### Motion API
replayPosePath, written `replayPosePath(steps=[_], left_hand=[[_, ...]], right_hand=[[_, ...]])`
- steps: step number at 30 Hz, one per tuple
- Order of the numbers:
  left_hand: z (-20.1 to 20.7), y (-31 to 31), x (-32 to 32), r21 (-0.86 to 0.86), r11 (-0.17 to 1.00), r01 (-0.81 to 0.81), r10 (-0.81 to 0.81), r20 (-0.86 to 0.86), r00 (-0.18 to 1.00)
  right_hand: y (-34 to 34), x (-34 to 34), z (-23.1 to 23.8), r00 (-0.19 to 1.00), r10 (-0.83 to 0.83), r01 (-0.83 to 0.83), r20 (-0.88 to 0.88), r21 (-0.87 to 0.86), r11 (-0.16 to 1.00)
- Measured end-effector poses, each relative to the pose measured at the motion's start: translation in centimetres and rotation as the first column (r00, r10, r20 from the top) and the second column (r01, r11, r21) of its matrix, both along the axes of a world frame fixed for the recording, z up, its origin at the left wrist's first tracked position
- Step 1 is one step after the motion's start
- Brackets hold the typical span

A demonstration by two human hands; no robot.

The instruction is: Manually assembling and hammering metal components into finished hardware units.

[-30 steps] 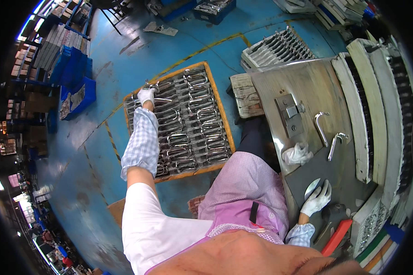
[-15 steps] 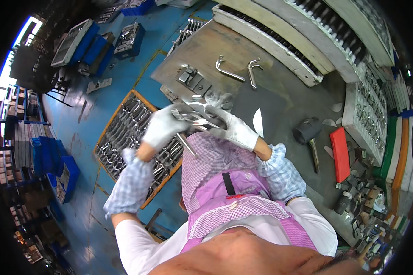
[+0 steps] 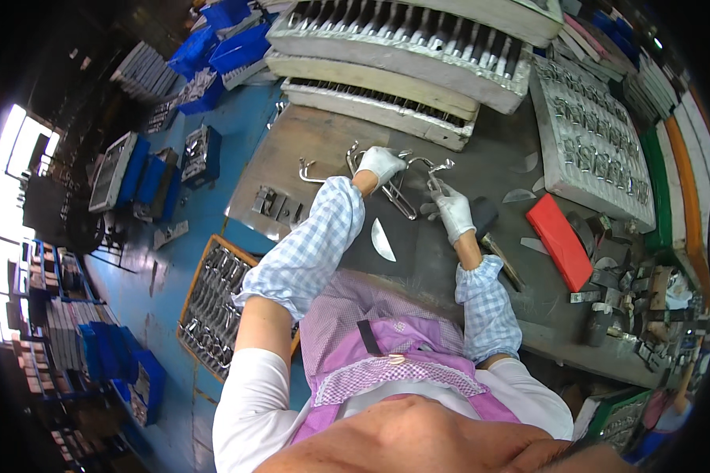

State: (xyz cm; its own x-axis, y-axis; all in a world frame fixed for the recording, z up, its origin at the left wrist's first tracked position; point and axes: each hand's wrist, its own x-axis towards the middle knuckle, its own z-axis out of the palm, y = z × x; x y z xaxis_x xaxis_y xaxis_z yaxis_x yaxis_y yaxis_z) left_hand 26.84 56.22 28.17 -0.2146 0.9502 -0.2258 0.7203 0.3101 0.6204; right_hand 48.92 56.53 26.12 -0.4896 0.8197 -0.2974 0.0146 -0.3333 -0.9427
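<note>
My left hand (image 3: 381, 163), in a white glove, is closed over shiny bent metal bars on the far part of the workbench. One long bar (image 3: 401, 202) sticks out from under it toward me. In a white glove too, my right hand (image 3: 454, 211) has its fingertips together at the lower end of a curved shiny metal piece (image 3: 424, 162), just right of my left hand. Another bent metal bar (image 3: 311, 173) lies left of my left hand. A metal fixture block (image 3: 276, 205) sits at the bench's left side. A pale crescent-shaped plate (image 3: 383, 240) lies nearer to me.
A hammer (image 3: 503, 260) and a red box (image 3: 558, 243) lie on the right. White foam trays (image 3: 402, 47) of metal parts are stacked at the back; another foam tray (image 3: 564, 185) stands back right. A wood-rimmed tray (image 3: 188, 339) of metal parts is at the lower left.
Both hands have moved from in front of my apron forward and right over the bench. The metal pieces they held together are now at the bench's far part. The view has shifted.
</note>
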Motion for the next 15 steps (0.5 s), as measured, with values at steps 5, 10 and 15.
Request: replayPosePath(steps=[5,10,15], left_hand=[[-3.0,0.8,0.6,0.186,0.944,-0.273,0.230,0.224,0.947],[1.0,-7.1,3.4,0.290,0.902,-0.319,0.281,0.166,0.945],[-3.3,-17.1,7.7,-0.075,0.838,-0.540,0.322,0.867,0.380]], right_hand=[[0.4,1.8,-1.2,0.958,-0.208,0.185,-0.199,-0.131,0.974],[-4.3,2.5,1.0,0.958,-0.221,0.249,-0.183,0.148,0.957],[-10.9,0.3,1.7,0.946,0.053,-0.235,0.319,0.568,0.789]])
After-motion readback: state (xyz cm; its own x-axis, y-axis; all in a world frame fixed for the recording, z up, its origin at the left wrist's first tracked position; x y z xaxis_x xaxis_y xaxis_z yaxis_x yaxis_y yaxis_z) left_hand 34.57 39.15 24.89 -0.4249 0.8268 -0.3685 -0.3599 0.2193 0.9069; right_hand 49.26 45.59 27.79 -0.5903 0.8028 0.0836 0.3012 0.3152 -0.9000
